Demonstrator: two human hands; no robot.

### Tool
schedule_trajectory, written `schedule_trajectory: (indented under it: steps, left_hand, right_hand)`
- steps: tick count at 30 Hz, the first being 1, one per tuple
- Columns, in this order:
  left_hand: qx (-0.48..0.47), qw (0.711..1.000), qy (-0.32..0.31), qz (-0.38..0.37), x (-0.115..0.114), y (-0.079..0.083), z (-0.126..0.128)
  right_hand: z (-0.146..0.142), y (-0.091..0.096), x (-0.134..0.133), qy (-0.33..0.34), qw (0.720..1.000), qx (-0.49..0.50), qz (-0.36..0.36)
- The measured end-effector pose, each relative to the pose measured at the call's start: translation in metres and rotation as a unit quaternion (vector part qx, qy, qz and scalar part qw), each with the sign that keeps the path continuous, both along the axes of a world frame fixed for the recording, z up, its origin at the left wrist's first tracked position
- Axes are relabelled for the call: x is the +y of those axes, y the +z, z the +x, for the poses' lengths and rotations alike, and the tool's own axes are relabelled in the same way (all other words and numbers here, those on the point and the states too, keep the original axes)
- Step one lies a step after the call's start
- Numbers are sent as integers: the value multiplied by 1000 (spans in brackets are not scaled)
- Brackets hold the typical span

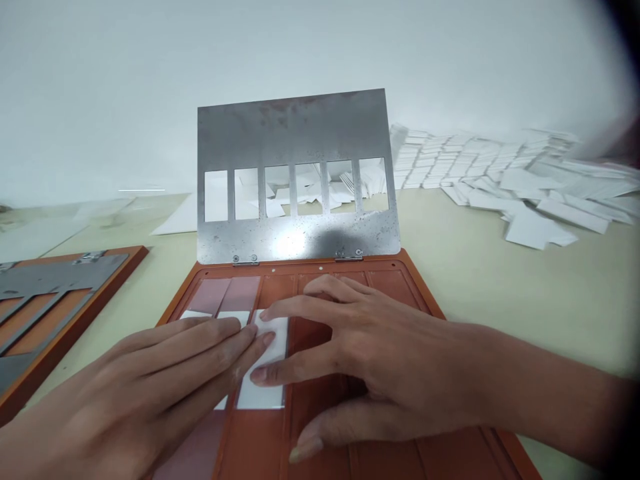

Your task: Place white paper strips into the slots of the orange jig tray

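Note:
An orange-brown tray (pixel 420 283) with long slots lies in front of me, its hinged metal lid (pixel 295 127) with several window cut-outs standing upright behind. My left hand (pixel 150 393) lies flat over the left slots, fingers stretched out, fingertips on a white card (pixel 273 333) in the third slot. My right hand (pixel 370 360) is spread open over the middle of the tray, its fingertips touching the same card. Two more white cards (pixel 215 315) show in the left slots, partly hidden by my left hand.
A second tray (pixel 70 320) with a flat metal plate sits at the left edge. A large heap of loose white cards (pixel 500 173) spreads across the back right of the pale table (pixel 525 287). White sheets (pixel 175 220) lie behind the lid. A white wall stands beyond.

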State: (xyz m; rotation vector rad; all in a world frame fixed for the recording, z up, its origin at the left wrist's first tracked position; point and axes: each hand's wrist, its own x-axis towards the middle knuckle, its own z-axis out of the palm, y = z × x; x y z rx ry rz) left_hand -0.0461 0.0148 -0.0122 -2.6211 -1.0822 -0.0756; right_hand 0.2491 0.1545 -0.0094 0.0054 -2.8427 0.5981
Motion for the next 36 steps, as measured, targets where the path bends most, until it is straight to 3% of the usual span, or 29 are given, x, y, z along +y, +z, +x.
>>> schedule_trajectory:
  steps: [3, 24, 28, 33, 36]
  left_hand:
    - [60, 998, -23, 7, -2, 1, -2]
    - [139, 989, -20, 35, -11, 6, -1]
    - [109, 993, -23, 28, -11, 1, 0]
    - [-34, 998, 57, 19, -11, -11, 11]
    - [-60, 995, 74, 5, -9, -16, 17]
  right_hand:
    - [0, -1, 0, 0, 1000, -2, 1]
    - [1, -2, 0, -1, 1000, 12, 1]
    - [0, -1, 0, -1, 1000, 12, 1]
    - [1, 0, 0, -3, 1000, 9, 4]
    - [1, -1, 0, -5, 1000, 4, 1]
